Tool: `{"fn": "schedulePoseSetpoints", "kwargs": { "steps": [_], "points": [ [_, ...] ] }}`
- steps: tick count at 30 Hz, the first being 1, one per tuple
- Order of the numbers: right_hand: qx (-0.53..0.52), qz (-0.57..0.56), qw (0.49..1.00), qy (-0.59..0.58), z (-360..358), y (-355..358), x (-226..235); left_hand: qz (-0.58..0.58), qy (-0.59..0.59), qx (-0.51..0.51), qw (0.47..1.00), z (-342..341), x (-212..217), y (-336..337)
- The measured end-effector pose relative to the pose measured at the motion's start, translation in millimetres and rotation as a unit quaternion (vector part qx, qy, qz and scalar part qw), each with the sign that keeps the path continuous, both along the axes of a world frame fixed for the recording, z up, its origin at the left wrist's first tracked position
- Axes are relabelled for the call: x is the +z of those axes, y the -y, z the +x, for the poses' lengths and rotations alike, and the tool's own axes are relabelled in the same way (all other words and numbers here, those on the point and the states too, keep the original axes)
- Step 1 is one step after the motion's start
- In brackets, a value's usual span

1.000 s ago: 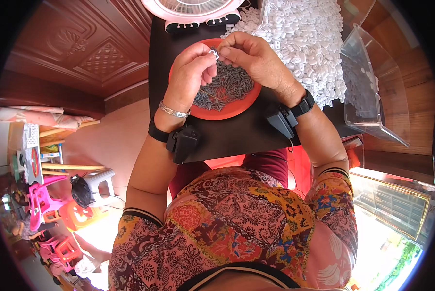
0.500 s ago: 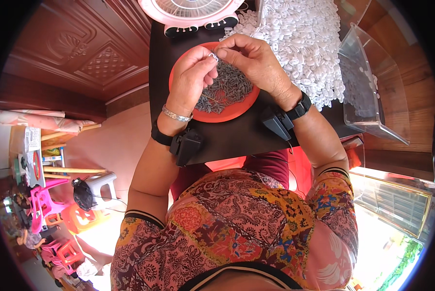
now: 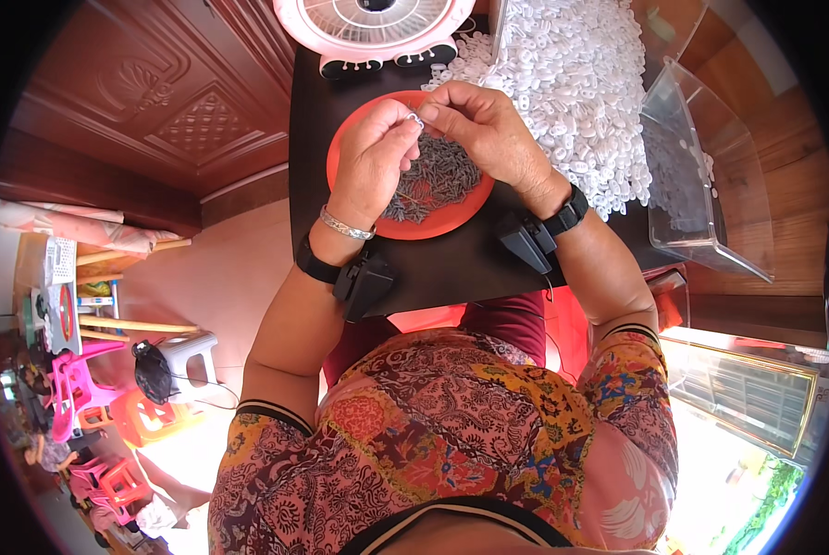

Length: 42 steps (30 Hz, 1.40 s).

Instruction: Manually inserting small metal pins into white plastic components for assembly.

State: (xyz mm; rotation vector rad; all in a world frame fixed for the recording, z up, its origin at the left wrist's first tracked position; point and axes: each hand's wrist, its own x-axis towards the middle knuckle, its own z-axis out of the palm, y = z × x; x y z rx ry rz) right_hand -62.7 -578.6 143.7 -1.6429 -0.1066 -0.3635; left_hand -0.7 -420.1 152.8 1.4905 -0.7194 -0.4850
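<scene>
My left hand is closed in a pinch on a small white plastic piece that has holes in it. Fingertip to fingertip with it, my right hand is also pinched shut; whatever it grips is too small to make out. Both hands hover over a round orange-red plate. Heaped on that plate are many small dark grey, screw-like pieces. A large pile of white oval plastic pieces lies to the right of my right hand.
At the back of the dark table stands a pink-and-white fan. A clear plastic bin is tipped at the right edge, beside the white pile. Stools stand on the floor to the left.
Both hands stay together over the plate with the same pinch. The whole view has shifted slightly, so the table and hands sit a little lower.
</scene>
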Motion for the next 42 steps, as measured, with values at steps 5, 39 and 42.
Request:
{"fn": "schedulePoseSetpoints", "kwargs": {
  "steps": [5,39,42],
  "points": [
    [0.000,0.009,1.000,0.003,-0.3,-1.4,2.4,0.009,0.014,0.012,1.000,-1.4,-0.6,0.4],
    [-0.023,-0.073,0.997,-0.021,-4.5,-3.6,2.8,0.007,-0.007,0.004,1.000,-1.3,-4.3,0.2],
    [-0.024,-0.075,0.997,-0.019,-3.3,-2.2,0.2,0.008,-0.006,0.010,1.000,-2.6,-2.7,1.8]
  ]
}}
